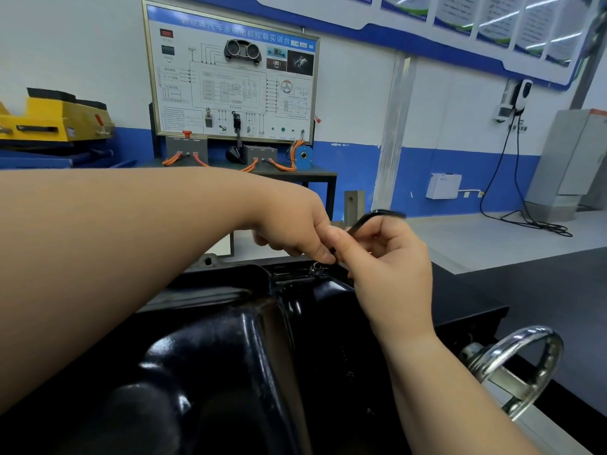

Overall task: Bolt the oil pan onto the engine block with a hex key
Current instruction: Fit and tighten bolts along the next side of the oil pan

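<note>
A glossy black oil pan (230, 349) fills the lower middle of the head view, lying on the engine block, whose grey edge (210, 260) shows at the far rim. A bolt (316, 267) sits in the pan's far flange. My right hand (391, 264) grips a black hex key (371, 217), its bent arm sticking up above the fingers. My left hand (292, 224) reaches across from the left and pinches the key's lower shaft just above the bolt. The key's tip is hidden behind my fingers.
A chrome handwheel (515, 362) of the engine stand juts out at the lower right. Behind stand a training board (233, 77) on a dark table, a yellow machine (56, 119) at the left, and a grey cabinet (571, 159) with cables on the floor at the right.
</note>
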The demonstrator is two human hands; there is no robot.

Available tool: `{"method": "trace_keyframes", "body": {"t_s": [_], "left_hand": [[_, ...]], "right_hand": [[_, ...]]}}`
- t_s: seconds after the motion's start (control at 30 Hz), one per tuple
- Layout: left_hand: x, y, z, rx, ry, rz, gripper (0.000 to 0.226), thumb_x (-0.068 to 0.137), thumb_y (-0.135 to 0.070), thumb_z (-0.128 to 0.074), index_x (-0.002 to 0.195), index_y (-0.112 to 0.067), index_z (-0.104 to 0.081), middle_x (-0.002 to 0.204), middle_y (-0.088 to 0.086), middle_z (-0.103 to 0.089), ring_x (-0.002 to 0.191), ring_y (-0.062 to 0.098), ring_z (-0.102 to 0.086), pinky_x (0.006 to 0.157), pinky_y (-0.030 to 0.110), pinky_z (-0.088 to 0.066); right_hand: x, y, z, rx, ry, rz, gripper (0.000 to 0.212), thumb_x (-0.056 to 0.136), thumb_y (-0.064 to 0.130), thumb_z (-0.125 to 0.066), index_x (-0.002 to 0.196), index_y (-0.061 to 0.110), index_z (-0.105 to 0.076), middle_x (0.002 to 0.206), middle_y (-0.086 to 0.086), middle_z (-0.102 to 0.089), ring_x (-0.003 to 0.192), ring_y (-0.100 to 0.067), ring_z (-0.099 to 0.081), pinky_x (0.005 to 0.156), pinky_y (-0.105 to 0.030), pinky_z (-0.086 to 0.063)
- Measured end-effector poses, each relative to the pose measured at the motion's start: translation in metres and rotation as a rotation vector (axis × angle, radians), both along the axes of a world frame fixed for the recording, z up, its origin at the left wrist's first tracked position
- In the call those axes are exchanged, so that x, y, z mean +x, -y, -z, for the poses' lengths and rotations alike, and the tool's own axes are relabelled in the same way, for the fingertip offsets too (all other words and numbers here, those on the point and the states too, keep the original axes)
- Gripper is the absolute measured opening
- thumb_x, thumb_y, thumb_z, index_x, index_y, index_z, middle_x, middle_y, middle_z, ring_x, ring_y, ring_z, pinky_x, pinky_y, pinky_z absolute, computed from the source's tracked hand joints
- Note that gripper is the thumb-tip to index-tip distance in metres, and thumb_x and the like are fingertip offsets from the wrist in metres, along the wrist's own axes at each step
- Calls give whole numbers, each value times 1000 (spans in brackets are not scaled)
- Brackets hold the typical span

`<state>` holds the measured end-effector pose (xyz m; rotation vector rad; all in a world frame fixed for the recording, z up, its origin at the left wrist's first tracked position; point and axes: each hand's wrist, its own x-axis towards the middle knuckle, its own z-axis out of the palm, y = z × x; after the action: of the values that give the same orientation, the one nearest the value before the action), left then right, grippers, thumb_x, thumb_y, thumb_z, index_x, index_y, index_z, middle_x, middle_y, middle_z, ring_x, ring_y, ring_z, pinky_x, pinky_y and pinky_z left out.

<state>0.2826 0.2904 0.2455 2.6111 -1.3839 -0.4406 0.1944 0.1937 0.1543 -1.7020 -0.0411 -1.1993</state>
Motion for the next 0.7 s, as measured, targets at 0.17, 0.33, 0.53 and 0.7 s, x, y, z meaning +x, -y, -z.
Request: {"method": "trace_keyframes", "body": {"t_s": [0.17, 0.33, 0.53, 0.7], "left_hand": [[-1, 1, -1, 2, 2, -3, 42, 83, -22, -57, 42, -29, -56, 41, -7, -38, 39, 13, -27, 40, 18, -25], [0, -2, 0, 6, 8, -6, 29, 88, -30, -59, 60, -23, -56, 44, -6, -35, 39, 14, -25, 40, 18, -24], [3, -1, 1, 3, 4, -19, 39, 88, -28, -60, 51, -20, -50, 43, -7, -37, 38, 12, -26, 40, 16, -25], [3, 0, 1, 4, -4, -31, 44, 87, -26, -61, 44, -24, -52, 40, -8, -37, 35, 11, -26, 37, 15, -23]], "right_hand": [[-1, -1, 0, -31, -47, -36, 12, 80, 23, -72, 73, 18, -63, 68, 5, -61, 65, -14, -58, 61, -26, -50], [-4, -5, 1, -78, -35, -116, 27, 89, 15, -57, 97, 39, -66, 88, 9, -71, 76, -9, -64, 65, -22, -53], [-4, -4, 1, -76, 5, -114, 33, 88, 2, -61, 89, 34, -70, 84, 13, -73, 69, 4, -63, 62, -11, -47], [1, -4, 0, -31, 8, -47, 30, 80, 14, -73, 63, 35, -60, 68, 1, -66, 65, -17, -63, 61, -33, -54]]}}
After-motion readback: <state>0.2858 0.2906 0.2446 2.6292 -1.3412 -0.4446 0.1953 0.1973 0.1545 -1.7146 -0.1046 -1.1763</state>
